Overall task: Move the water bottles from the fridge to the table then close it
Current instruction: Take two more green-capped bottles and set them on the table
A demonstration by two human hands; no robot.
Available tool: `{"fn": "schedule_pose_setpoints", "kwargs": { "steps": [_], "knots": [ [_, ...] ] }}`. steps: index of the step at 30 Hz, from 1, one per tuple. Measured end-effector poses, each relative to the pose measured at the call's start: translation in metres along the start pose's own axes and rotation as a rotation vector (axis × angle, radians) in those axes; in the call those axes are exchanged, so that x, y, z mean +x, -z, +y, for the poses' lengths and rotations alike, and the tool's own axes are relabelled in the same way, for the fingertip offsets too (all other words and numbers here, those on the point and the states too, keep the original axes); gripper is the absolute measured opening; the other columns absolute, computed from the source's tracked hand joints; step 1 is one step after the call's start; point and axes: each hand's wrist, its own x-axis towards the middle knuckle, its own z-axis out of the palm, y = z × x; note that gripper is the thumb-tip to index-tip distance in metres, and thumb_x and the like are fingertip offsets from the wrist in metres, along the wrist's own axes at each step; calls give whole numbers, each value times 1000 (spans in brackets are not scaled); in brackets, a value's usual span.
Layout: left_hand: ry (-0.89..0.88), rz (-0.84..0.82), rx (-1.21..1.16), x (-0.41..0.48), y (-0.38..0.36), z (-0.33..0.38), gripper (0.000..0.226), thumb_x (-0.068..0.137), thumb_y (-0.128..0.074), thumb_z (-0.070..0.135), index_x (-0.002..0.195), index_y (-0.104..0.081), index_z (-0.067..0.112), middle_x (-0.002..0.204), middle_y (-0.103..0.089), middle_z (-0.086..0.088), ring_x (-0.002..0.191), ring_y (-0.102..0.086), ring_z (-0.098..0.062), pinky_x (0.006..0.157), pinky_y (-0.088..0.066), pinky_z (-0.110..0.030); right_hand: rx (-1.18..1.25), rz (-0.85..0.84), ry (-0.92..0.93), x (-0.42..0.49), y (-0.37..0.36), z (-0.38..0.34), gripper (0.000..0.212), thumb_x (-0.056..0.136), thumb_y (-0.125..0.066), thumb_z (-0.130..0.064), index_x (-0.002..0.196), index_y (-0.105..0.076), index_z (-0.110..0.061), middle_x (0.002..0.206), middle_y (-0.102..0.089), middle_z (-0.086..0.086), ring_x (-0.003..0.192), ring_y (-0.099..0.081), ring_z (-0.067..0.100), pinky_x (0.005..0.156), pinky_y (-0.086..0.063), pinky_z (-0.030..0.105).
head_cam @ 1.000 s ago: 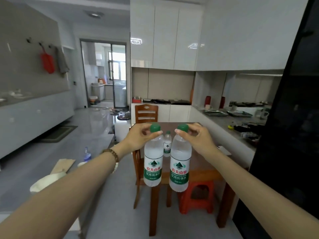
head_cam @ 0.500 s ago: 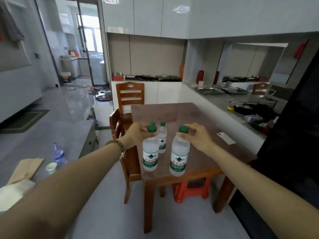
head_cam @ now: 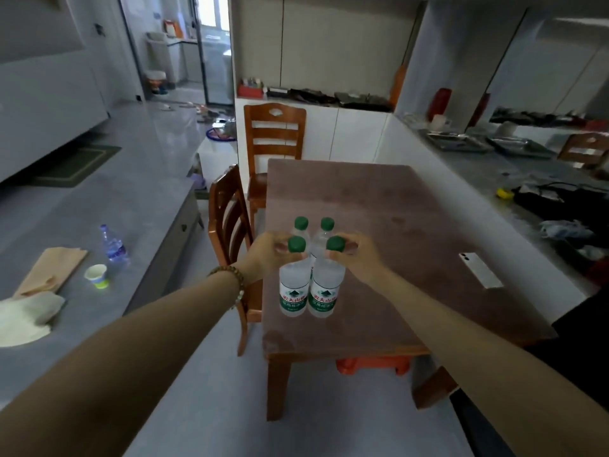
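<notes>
You are looking down at a reddish-brown wooden table point(head_cam: 412, 232), with both arms stretched out over its near left part. Your left hand point(head_cam: 265, 255) pinches the left water bottle point(head_cam: 294, 293) at the neck, fingers curled just under its green cap. Your right hand point(head_cam: 361, 255) grips the right water bottle point(head_cam: 324, 293) the same way, fingers closed round the neck below the cap. Both bottles are upright and clear, with green and white labels, and they touch side by side. Their bases are over the tabletop close to the table's near edge; you cannot tell whether they rest on it or hang just above it.

Just behind them, toward the table's middle, a rear left bottle point(head_cam: 301, 224) and a rear right bottle point(head_cam: 327, 224) stand on the table, mostly hidden apart from their green caps. A white phone point(head_cam: 480, 270) lies flat near the table's right edge, well apart from the bottles.

One wooden chair point(head_cam: 274, 133) stands at the table's far end, and a second chair point(head_cam: 227, 219) stands against its left side. An orange stool point(head_cam: 372, 364) sits under the table's near end. A beaded bracelet point(head_cam: 236, 280) circles your left wrist. Left of the table, a grey counter point(head_cam: 158, 179) holds a small plastic bottle point(head_cam: 113, 245) and a paper cup point(head_cam: 96, 275).
</notes>
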Motion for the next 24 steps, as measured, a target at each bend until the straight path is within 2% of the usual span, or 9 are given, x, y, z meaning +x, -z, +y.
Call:
{"fn": "schedule_pose_setpoints", "kwargs": {
  "steps": [4,6,8,12,17,21,24],
  "knots": [
    [38,10,-20,19,-17,-14,25,79,-71,22,102,-70,11,98,-66,7,91,-60,-10,81,-45,-17,8,-46,16,20,-5,25,36,74,-77,-15,107,-67,-6,88,-55,-4,84,-57,16,70,-43,11],
    [56,22,-43,26,-23,-19,24,79,-71,22,101,-70,13,96,-65,10,87,-59,-2,79,-43,-13,15,-57,33,27,-7,36,37,73,-78,-19,107,-68,-7,93,-57,3,86,-59,17,74,-46,15],
    [71,30,-50,34,-27,-24,24,79,-71,23,101,-70,14,96,-65,10,86,-58,-1,75,-41,-9,23,-55,35,34,-9,45,38,72,-79,-21,107,-68,-7,96,-59,4,87,-60,17,75,-47,18],
    [125,44,-106,43,-34,-32,21,79,-72,21,99,-70,14,98,-68,7,96,-61,-9,85,-46,-22,65,-52,18,42,-14,56,42,73,-78,-15,111,-66,-4,100,-56,3,88,-58,15,70,-43,7],
    [140,50,-127,52,-40,-36,19,79,-71,18,98,-69,14,101,-67,6,99,-60,-10,87,-45,-23,66,-42,18,49,-20,66,44,72,-78,-16,113,-65,-3,97,-57,2,88,-59,16,73,-45,12],
    [169,78,-181,57,-42,-38,27,78,-71,17,104,-67,11,108,-68,1,101,-60,-11,90,-46,-25,72,-30,21,53,-21,66,42,72,-78,-16,111,-66,-4,87,-55,-10,88,-58,16,82,-49,23],
    [171,74,-180,61,-43,-35,28,78,-71,16,105,-66,11,105,-65,6,96,-58,-6,87,-44,-21,84,-16,24,57,-20,69,36,72,-78,-15,106,-68,-7,86,-57,-10,85,-58,14,78,-48,18]
  ]
}}
